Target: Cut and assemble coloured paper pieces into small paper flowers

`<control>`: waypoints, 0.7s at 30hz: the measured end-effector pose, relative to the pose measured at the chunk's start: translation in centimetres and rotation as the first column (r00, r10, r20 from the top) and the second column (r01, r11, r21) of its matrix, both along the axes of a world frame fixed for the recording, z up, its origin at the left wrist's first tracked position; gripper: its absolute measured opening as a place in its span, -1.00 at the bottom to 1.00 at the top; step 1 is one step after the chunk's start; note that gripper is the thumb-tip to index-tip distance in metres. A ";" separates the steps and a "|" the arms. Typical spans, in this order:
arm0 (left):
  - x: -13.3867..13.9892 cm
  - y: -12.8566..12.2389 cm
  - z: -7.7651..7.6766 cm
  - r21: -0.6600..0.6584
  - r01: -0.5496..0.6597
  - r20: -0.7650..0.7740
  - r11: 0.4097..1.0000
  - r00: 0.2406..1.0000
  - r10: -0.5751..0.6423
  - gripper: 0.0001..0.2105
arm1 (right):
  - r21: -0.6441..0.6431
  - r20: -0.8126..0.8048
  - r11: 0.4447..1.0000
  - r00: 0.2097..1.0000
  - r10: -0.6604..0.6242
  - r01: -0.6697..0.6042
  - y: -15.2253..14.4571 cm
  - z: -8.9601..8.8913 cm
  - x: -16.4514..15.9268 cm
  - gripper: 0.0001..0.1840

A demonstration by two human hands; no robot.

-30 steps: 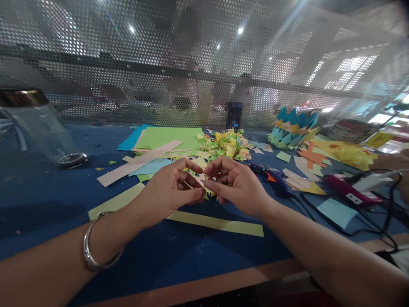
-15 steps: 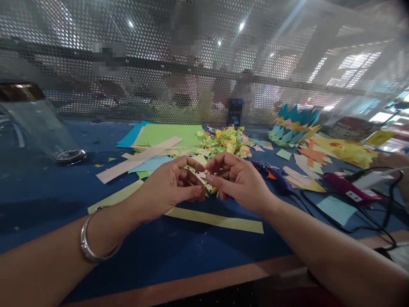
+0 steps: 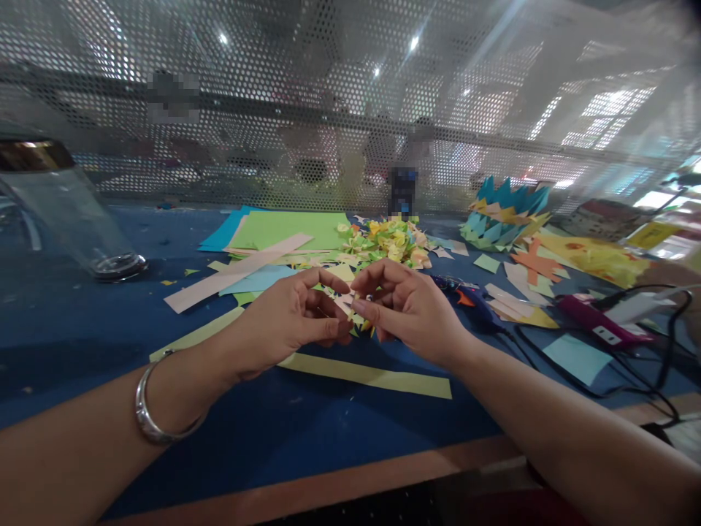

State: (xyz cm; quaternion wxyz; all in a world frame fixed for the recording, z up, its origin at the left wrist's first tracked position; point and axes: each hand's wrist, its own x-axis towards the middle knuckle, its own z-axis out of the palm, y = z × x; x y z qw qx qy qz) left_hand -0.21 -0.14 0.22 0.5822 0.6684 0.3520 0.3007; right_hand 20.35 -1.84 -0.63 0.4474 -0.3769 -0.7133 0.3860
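My left hand [image 3: 296,314] and my right hand [image 3: 408,307] meet fingertip to fingertip above the table, both with curled fingers. Between the tips is something small and pale that I cannot make out, largely covered by the fingers. Under my left wrist and the hands run pale yellow paper strips [image 3: 372,376]. Just beyond the fingertips lies a heap of small folded paper pieces [image 3: 391,245] in yellow, green and orange. A blue glue gun [image 3: 485,307] with an orange trigger rests right of my right hand.
Green paper sheets [image 3: 299,228] and a pink strip [image 3: 241,274] lie at the back left, near a clear bottle [image 3: 77,212]. To the right are a spiky paper crown [image 3: 507,208], an orange paper cross [image 3: 534,261] and a purple power strip [image 3: 596,329] with black cables.
My left hand and wrist have shifted very slightly, and the view has moved a touch. The fingertips stay together; everything on the table lies as before.
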 end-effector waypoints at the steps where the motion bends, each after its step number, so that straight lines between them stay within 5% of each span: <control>1: 0.0 0.0 0.0 -0.001 0.000 0.000 1.000 1.000 0.000 -0.65 | 0.001 0.001 1.000 1.000 -0.001 0.001 0.0 0.0 0.0 -0.82; 12: -0.3 0.0 -0.2 0.032 0.071 -0.063 0.997 0.996 -0.068 -0.70 | 0.001 0.006 1.000 1.000 -0.010 0.010 -0.1 0.0 0.0 -0.83; 21: 0.6 -0.3 -0.3 -0.005 -0.029 0.063 1.000 0.998 0.029 -0.74 | 0.005 0.022 1.000 1.000 -0.007 0.007 -0.1 0.0 -0.2 -0.77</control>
